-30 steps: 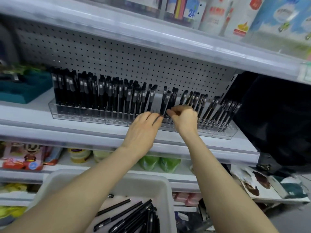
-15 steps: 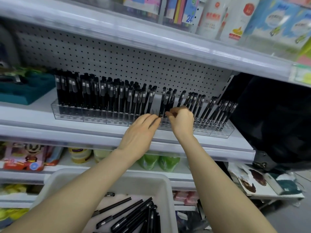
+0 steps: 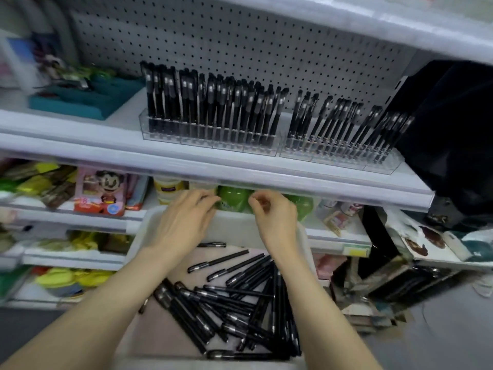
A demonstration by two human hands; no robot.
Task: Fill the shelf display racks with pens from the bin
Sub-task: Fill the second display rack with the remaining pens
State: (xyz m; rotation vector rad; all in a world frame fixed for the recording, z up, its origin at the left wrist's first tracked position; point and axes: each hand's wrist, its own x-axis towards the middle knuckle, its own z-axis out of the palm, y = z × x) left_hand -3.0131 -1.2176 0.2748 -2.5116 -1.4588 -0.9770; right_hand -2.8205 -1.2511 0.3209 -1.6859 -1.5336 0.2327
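Two clear display racks stand side by side on the white shelf: the left rack point(image 3: 186, 137) packed with upright black pens, the right rack point(image 3: 346, 158) holding black pens with gaps. Below, a white bin point(image 3: 234, 228) holds several loose black pens point(image 3: 240, 297). My left hand point(image 3: 184, 222) hovers over the bin's far wall, fingers spread, holding nothing. My right hand point(image 3: 274, 214) hangs beside it, fingers loosely curled, with no pen visible in it.
A teal tray point(image 3: 85, 100) sits on the shelf left of the racks. A black bag point(image 3: 453, 124) hangs at the right end. Lower shelves hold green packets point(image 3: 234, 198) and toy packs point(image 3: 101, 193). Stacked items lie on the floor at right.
Both hands have dropped from the racks on the shelf down to the bin's far edge. The view has tilted downward, showing more of the bin.
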